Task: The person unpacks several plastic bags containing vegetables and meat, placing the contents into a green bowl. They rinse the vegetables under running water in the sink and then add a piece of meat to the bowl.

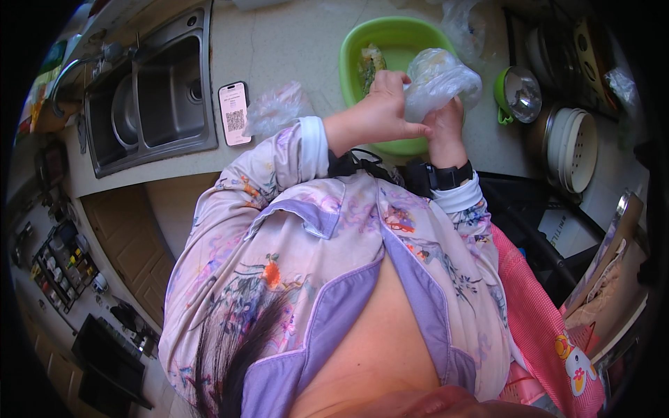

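Observation:
A translucent plastic bag [441,78] with something pale inside is held over the right part of a green plastic basin [347,57]. My right hand [448,123] grips the bag from below, its fingers partly hidden by the plastic. At the bag's left side is my left hand [384,107], with the thumb reaching toward my right hand; the fingertips touch or pinch the plastic. Inside the basin, along the left, lies a piece of food with green and yellowish parts [371,65], partly behind my left hand. A crumpled clear plastic bag [282,107] rests on the counter beside my left forearm.
A phone [235,114] with a lit screen lies between the crumpled bag and a double steel sink [210,78]. On the right stand a green-handled bowl or strainer [517,94], a white perforated colander [581,151] and pans. Another clear bag [462,31] sits behind the basin.

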The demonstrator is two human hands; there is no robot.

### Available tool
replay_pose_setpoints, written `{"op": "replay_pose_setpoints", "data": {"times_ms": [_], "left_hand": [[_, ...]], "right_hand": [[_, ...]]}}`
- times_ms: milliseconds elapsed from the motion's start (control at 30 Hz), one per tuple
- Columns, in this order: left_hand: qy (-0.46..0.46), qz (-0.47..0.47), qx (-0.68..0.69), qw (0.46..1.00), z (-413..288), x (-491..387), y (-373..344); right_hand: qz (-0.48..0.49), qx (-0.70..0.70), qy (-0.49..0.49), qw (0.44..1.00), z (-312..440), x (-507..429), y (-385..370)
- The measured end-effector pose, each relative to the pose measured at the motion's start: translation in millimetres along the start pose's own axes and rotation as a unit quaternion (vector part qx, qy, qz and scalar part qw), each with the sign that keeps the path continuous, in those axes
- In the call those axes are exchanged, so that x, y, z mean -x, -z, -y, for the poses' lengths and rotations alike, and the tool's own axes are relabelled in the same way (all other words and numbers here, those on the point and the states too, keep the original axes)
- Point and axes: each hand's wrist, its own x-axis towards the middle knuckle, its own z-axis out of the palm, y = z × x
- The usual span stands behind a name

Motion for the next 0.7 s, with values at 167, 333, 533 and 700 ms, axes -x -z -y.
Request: {"op": "replay_pose_setpoints", "data": {"times_ms": [167,333,533,700], "left_hand": [[0.034,0.018,0.086,0.996,12,1,-5],[-0.022,0.044,0.116,0.992,21,1,1],[0.170,0.096,0.237,0.951,46,-2,3],[0.252,0.007,0.459,0.852,80,-7,-13]], "right_hand": [[-0.013,-0.053,-0.016,0.998,-9,-6,0],[0.003,-0.023,-0.093,0.995,0,-9,15],[-0.021,-0.081,-0.208,0.975,14,-11,22],[0.096,-0.112,-0.309,0.940,31,-7,24]]}}
